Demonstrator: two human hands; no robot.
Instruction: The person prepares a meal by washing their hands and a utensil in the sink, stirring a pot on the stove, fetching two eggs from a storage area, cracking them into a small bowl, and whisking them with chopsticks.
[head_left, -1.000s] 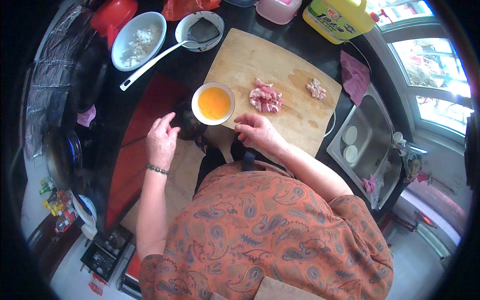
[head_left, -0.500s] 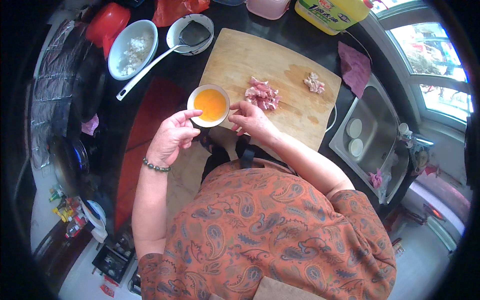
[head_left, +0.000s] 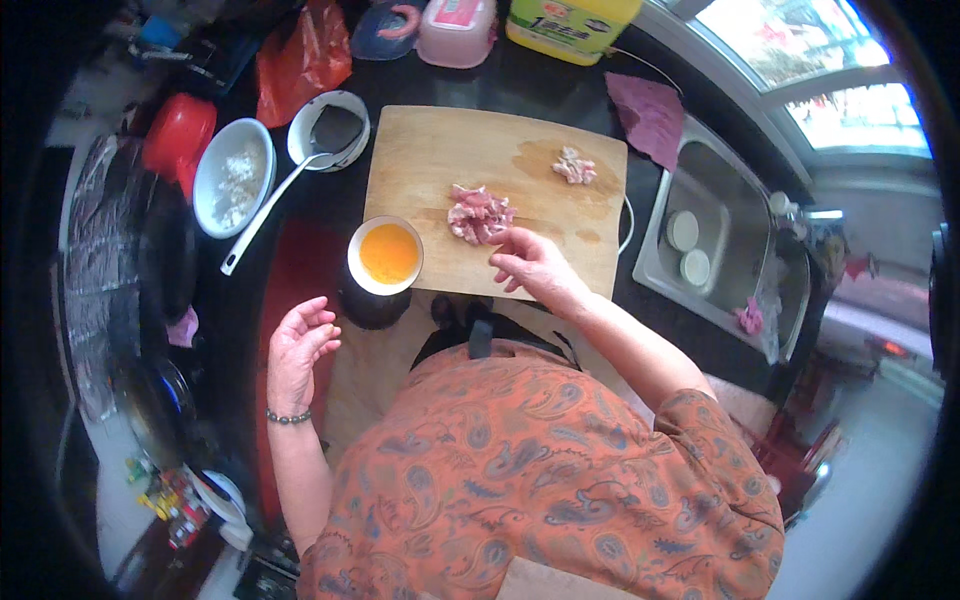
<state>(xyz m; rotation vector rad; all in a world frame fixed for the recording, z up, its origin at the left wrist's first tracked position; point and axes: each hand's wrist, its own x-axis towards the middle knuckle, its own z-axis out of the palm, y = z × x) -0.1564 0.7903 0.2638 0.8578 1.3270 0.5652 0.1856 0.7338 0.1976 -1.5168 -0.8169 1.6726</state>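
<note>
A small white bowl (head_left: 384, 290) of beaten egg (head_left: 388, 252) stands at the near left corner of the wooden cutting board (head_left: 415, 150). My left hand (head_left: 303, 350) hangs apart from it, lower left, with loosely bent fingers and nothing held. Over the board's near edge is my right hand (head_left: 535, 268), thumb and fingers apart and empty, its fingertips close to a pile of sliced raw meat (head_left: 478, 213). Whether they touch the meat I cannot tell. Farther right on the board lies a smaller heap of pale, fatty pieces (head_left: 574, 166).
Left of the board are a bowl of white powder (head_left: 205, 205), another bowl (head_left: 363, 110) with a ladle (head_left: 270, 205) resting in it, and a red container (head_left: 180, 135). A yellow jug (head_left: 570, 28) stands behind. At right are a purple cloth (head_left: 645, 115) and a sink (head_left: 700, 160).
Both hands have left the egg bowl: my left moved down and left, my right moved right toward the meat. The whole view has shifted as well.
</note>
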